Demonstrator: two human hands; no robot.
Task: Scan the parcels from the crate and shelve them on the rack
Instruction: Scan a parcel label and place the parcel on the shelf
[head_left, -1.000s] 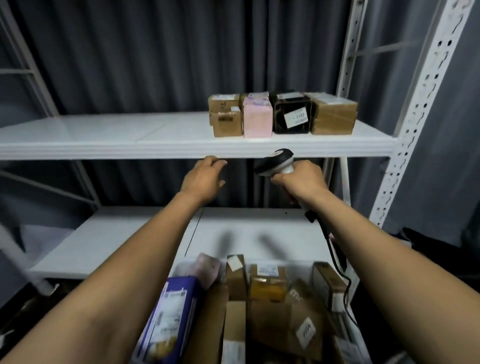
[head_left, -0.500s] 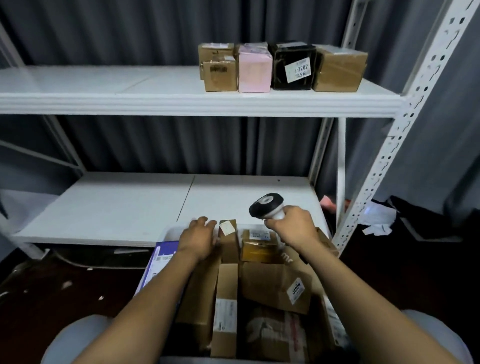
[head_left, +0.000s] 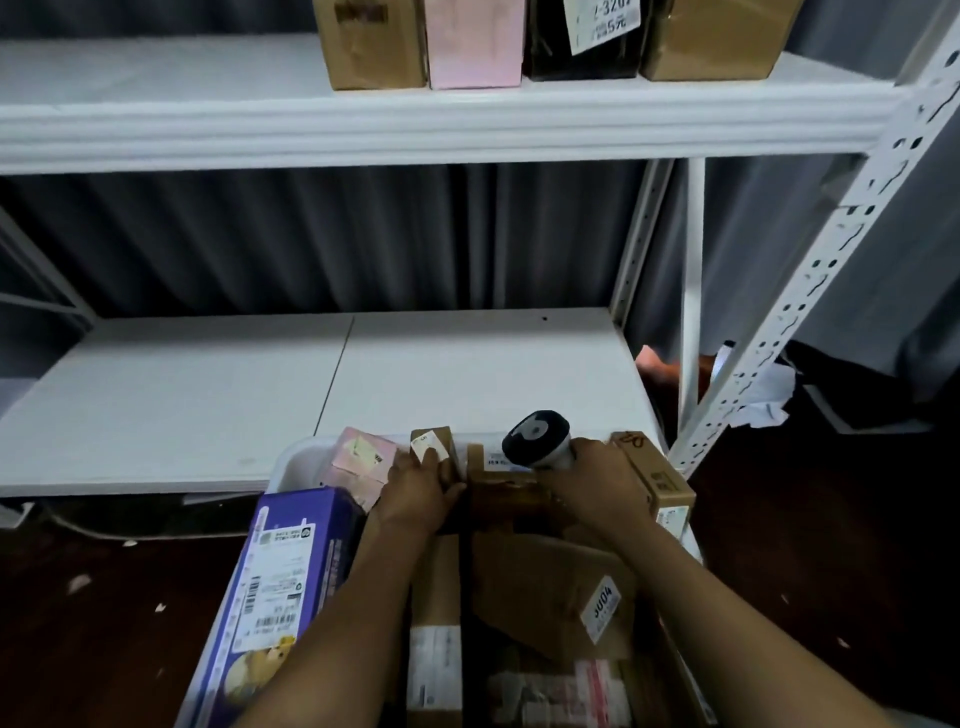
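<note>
Both hands are down in the white plastic crate (head_left: 293, 462), which sits at the near edge of the scene, just in front of the rack's lower shelf. The left hand (head_left: 415, 496) grips a small upright brown cardboard box (head_left: 442, 436) at the far end of the crate. Its fingertips lie over the box's white sticker and its thumb curls round the right side. The right hand (head_left: 597, 483), just beside it, is wrapped round the handle of a handheld barcode scanner (head_left: 537, 439). The scanner has a rounded black head and a smooth white body.

Parcels pack the crate around the hands:
- a glossy purple carton (head_left: 296, 561) with a printed shipping label, leaning at the left wall
- a small pale pink box (head_left: 358, 460) in the far left corner
- a long brown carton (head_left: 657, 480) along the right wall
- a creased flat cardboard parcel (head_left: 545, 582) with a white numbered sticker
- a narrow taped cardboard box (head_left: 435, 613) between the forearms

The white metal rack (head_left: 810, 291) has perforated angle uprights and smooth painted shelves. On its upper shelf, far and to the right, four parcels stand in a row, each touching the next: a plain brown cardboard box (head_left: 369, 47), a matte pink box (head_left: 475, 47), a shiny black box (head_left: 545, 52) with a white label, and a tape-wrapped brown box (head_left: 717, 41). A dark grey pleated curtain (head_left: 311, 239) hangs behind the rack. Crumpled white paper (head_left: 763, 400) lies on the dark floor to the right.
</note>
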